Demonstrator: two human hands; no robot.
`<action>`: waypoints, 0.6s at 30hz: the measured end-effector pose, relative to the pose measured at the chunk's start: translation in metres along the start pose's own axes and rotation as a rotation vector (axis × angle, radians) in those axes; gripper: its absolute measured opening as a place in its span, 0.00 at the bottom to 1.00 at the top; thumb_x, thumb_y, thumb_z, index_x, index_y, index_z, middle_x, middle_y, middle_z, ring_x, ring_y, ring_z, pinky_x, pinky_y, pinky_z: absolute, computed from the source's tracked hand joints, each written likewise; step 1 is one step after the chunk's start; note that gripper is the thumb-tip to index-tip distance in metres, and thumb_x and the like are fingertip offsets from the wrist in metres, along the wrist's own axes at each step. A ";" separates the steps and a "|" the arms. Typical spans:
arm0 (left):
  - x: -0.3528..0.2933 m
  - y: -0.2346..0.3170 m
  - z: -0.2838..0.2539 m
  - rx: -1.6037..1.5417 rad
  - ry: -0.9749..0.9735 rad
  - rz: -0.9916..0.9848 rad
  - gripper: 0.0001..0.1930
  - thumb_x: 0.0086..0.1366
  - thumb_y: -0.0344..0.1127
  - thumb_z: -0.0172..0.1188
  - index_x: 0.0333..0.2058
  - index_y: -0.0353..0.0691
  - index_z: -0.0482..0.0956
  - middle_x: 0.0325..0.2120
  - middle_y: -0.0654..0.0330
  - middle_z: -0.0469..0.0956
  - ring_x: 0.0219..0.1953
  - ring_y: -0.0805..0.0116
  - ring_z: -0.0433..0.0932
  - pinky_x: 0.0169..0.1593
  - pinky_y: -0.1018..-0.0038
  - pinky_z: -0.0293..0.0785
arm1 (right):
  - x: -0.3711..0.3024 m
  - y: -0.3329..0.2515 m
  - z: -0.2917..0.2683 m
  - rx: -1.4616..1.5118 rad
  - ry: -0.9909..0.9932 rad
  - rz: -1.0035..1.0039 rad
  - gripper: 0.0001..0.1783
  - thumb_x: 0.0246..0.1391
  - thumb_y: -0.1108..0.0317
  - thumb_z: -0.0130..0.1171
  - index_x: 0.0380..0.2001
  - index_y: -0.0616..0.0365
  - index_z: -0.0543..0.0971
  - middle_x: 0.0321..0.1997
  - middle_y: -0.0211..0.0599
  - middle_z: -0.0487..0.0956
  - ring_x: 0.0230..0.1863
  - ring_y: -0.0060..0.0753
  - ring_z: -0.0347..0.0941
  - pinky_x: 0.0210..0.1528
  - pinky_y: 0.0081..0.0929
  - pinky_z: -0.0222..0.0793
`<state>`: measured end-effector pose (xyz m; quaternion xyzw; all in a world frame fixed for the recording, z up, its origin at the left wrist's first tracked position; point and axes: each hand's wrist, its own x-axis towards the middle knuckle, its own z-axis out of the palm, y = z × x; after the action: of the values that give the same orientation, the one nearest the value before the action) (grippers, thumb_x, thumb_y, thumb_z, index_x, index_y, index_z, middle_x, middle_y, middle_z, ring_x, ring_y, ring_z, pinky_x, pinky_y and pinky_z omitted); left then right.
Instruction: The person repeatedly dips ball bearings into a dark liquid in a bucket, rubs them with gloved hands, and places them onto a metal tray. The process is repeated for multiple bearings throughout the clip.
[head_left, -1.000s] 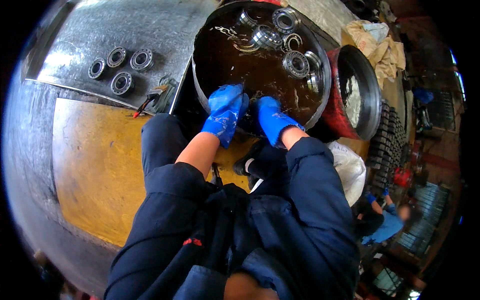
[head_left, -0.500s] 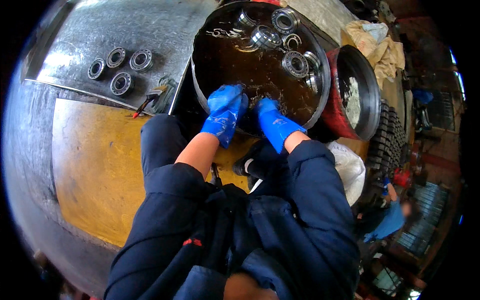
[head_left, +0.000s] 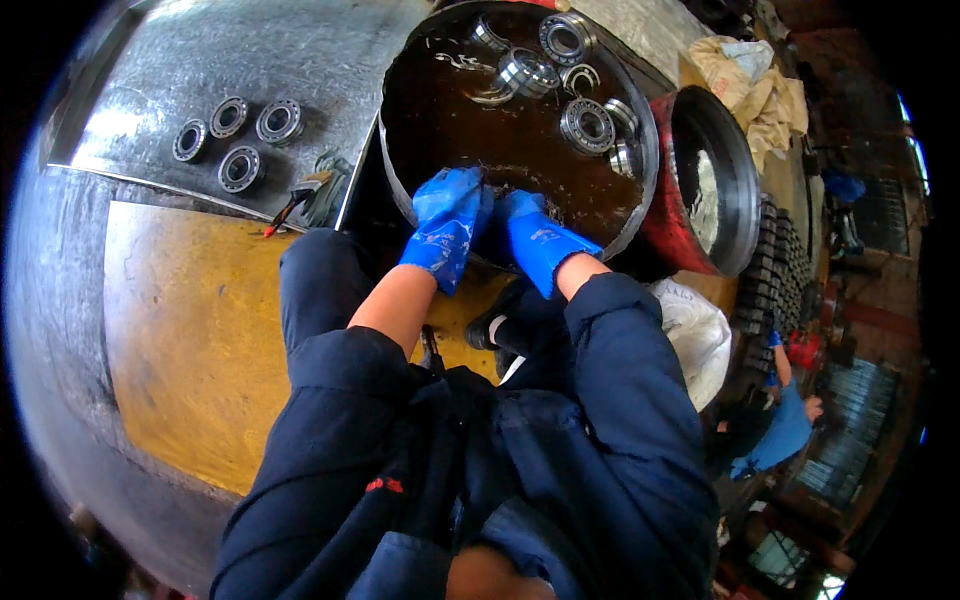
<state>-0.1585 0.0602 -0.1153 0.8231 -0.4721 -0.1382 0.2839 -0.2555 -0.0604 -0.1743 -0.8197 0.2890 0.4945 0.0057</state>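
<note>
Together at the near edge of a wide, round, dark-walled metal drum (head_left: 393, 178), a person's left hand (head_left: 450, 205) and right hand (head_left: 530, 225), both in blue rubber gloves, reach down to dark brown liquid (head_left: 450, 125). The fingers of both hands point down and away from view; whether they are spread, together or clamped on something cannot be told. A narrow gap separates the gloves, and a stretch of liquid lies between them and the shiny steel ring bearings (head_left: 588, 127) gathered at the drum's far and right sides. About seven show, some half sunk, making the count uncertain. Four more steel bearings (head_left: 240, 169) sit on a flat grey metal tray (head_left: 300, 50) at left, near a tool with a black-and-red handle (head_left: 288, 212) by the tray's edge. One open red drum (head_left: 672, 215) stands just right of the first, with one white sack (head_left: 695, 340) below it. A worn yellow board (head_left: 190, 330) covers the surface at left. Across the dim workshop, dark stacked parts (head_left: 780, 265) line the right, near a co-worker in a blue shirt (head_left: 785, 428).
</note>
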 end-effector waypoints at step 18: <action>0.004 -0.004 0.012 -0.074 0.099 0.062 0.10 0.62 0.43 0.60 0.34 0.44 0.84 0.34 0.52 0.85 0.40 0.47 0.83 0.44 0.53 0.80 | 0.009 0.009 0.036 -0.269 0.172 -0.140 0.25 0.66 0.48 0.50 0.57 0.47 0.83 0.63 0.43 0.80 0.61 0.50 0.77 0.62 0.46 0.71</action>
<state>-0.1599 0.0547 -0.1270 0.8027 -0.4775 -0.1057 0.3413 -0.2857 -0.0619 -0.1970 -0.8706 0.1617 0.4550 -0.0943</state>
